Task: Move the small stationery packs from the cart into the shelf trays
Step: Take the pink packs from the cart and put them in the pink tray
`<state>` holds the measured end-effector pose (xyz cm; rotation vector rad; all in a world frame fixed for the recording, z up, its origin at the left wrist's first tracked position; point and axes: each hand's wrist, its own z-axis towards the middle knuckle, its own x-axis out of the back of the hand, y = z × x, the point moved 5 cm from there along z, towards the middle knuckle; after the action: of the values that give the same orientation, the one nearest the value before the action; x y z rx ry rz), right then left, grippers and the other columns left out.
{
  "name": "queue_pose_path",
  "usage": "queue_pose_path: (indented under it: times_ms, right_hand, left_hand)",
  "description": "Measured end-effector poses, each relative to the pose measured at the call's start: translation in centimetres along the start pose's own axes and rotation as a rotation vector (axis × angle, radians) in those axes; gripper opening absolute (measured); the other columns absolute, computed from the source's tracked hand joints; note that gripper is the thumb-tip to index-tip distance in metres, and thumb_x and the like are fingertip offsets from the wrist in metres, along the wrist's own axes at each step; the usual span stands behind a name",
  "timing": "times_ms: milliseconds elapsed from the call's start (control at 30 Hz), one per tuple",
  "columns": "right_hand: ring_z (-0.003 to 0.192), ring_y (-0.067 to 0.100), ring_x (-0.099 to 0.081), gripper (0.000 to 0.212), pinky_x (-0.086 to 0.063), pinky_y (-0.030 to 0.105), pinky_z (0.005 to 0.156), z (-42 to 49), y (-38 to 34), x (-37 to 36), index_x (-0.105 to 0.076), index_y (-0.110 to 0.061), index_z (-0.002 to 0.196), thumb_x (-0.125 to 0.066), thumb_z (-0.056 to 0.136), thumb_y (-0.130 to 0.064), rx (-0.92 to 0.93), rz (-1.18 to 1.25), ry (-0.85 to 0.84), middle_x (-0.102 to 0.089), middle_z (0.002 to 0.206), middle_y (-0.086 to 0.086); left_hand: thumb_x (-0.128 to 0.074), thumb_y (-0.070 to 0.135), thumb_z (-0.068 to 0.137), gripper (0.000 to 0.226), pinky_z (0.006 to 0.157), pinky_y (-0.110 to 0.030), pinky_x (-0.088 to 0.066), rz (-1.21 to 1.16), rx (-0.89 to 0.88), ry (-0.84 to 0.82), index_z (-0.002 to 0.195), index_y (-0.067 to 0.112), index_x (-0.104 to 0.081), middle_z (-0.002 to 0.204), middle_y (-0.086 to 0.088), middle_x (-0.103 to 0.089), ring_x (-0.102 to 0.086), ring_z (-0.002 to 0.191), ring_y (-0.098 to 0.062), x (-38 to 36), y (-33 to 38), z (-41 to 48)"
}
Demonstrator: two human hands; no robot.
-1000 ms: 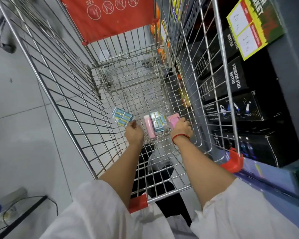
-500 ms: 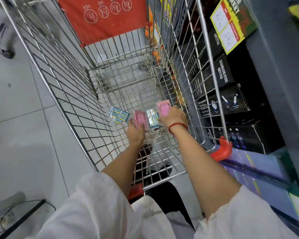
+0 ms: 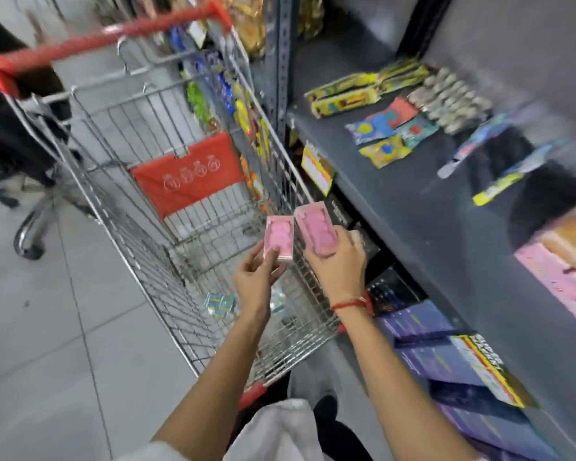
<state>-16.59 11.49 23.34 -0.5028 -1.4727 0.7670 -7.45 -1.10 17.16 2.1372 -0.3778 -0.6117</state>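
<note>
Cart [image 3: 167, 181] on the floor [image 3: 47, 327], left of the shelf [image 3: 429, 227], its right side just beside the shelf's front edge. Above the cart's near right corner, two packs side by side: left pack [image 3: 278, 239] in the left hand [image 3: 253, 277], right pack [image 3: 315, 231] in the right hand [image 3: 338, 264], nearer the shelf. Down in the cart, at its near end, a flat pack [image 3: 221, 302] just left of the left wrist. On the shelf, toward its far end, a cluster of small packets [image 3: 386, 128]; at its near right, a box [image 3: 559, 277]. Below the shelf's front edge, stacked boxes [image 3: 446, 357].
</note>
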Motion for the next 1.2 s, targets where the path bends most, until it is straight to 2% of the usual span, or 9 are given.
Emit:
queue_pose_path:
  times_ms: [233,400,467,600,767,833,933,1100,1200]
  right_hand:
    - [0.089,0.038,-0.06,0.044,-0.038,0.033,0.074,0.9,-2.4,13.3,-0.065,-0.001,0.101,-0.078,0.067,-0.025,0.06,0.029,0.36,-0.061,0.095,0.021]
    - [0.103,0.033,-0.059,0.054,-0.038,0.028,0.08,1.8,1.2,21.1,-0.062,-0.003,0.114,-0.076,0.069,-0.031,-0.066,-0.019,0.544,-0.063,0.11,0.019]
    - [0.111,0.031,-0.056,0.055,-0.037,0.027,0.083,1.6,3.3,23.9,-0.062,-0.003,0.114,-0.077,0.068,-0.03,-0.124,-0.034,0.598,-0.065,0.111,0.018]
    - [0.109,0.035,-0.06,0.059,-0.05,0.038,0.087,0.8,7.8,28.5,-0.063,-0.001,0.113,-0.081,0.065,-0.031,-0.23,-0.105,0.703,-0.061,0.119,0.021]
    - [0.102,0.037,-0.061,0.079,-0.053,0.039,0.078,0.1,12.4,29.8,-0.045,-0.009,0.135,-0.071,0.074,-0.053,-0.433,-0.181,0.611,-0.054,0.12,0.021]
    - [0.107,0.034,-0.058,0.071,-0.052,0.036,0.083,0.2,13.7,29.8,-0.046,-0.009,0.134,-0.065,0.08,-0.051,-0.475,-0.177,0.587,-0.053,0.123,0.02]
    - [0.117,0.032,-0.051,0.066,-0.048,0.032,0.091,0.7,14.1,29.3,-0.044,-0.013,0.137,-0.06,0.085,-0.049,-0.442,-0.198,0.492,-0.046,0.136,0.017]
    - [0.108,0.034,-0.058,0.052,-0.048,0.035,0.096,1.3,14.3,29.4,-0.044,-0.012,0.136,-0.062,0.087,-0.018,-0.355,-0.157,0.445,-0.049,0.13,0.02]
    - [0.103,0.035,-0.061,0.044,-0.048,0.035,0.096,1.5,14.7,29.9,-0.053,-0.012,0.129,-0.057,0.087,-0.001,-0.365,-0.148,0.458,-0.051,0.127,0.02]
  left_hand:
    - [-0.066,0.008,0.087,0.032,0.062,-0.021,-0.061,-0.077,-0.154,-0.214,0.118,0.008,-0.059,0.079,-0.003,-0.07,-0.068,0.058,-0.006,-11.5,4.9,-6.6]
    - [-0.069,0.01,0.086,0.026,0.064,-0.022,-0.061,-0.012,-0.226,-0.426,0.109,0.016,-0.061,0.082,-0.011,-0.068,-0.069,0.07,-0.018,-20.1,5.0,-10.8]
    - [-0.069,0.011,0.085,0.029,0.066,-0.023,-0.062,0.041,-0.233,-0.487,0.113,0.007,-0.063,0.085,-0.014,-0.065,-0.068,0.08,-0.024,-22.8,3.8,-12.2]
    - [-0.07,0.019,0.085,0.038,0.072,-0.031,-0.062,0.238,-0.27,-0.625,0.118,0.002,-0.064,0.095,-0.015,-0.07,-0.07,0.086,-0.024,-27.8,0.2,-14.7]
    - [-0.073,0.016,0.082,0.043,0.091,-0.05,-0.055,0.443,-0.258,-0.686,0.121,-0.001,-0.062,0.107,-0.013,-0.069,-0.068,0.1,-0.032,-32.1,-3.4,-15.9]
    - [-0.071,0.013,0.083,0.038,0.093,-0.048,-0.054,0.546,-0.277,-0.738,0.117,-0.002,-0.064,0.111,-0.005,-0.068,-0.067,0.104,-0.033,-33.7,-4.5,-16.1]
    - [-0.068,0.009,0.083,0.035,0.092,-0.034,-0.054,0.75,-0.409,-0.868,0.116,-0.001,-0.065,0.111,-0.016,-0.072,-0.068,0.102,-0.028,-35.4,-4.9,-16.2]
    - [-0.073,0.008,0.073,0.052,0.079,-0.02,-0.05,1.085,-0.72,-1.073,0.124,0.014,-0.062,0.106,-0.007,-0.073,-0.068,0.091,-0.019,-37.5,-3.7,-16.1]
    - [-0.067,0.014,0.079,0.041,0.075,-0.028,-0.051,1.36,-0.904,-1.095,0.119,0.019,-0.064,0.099,-0.012,-0.071,-0.066,0.091,-0.028,-38.2,-3.4,-15.9]
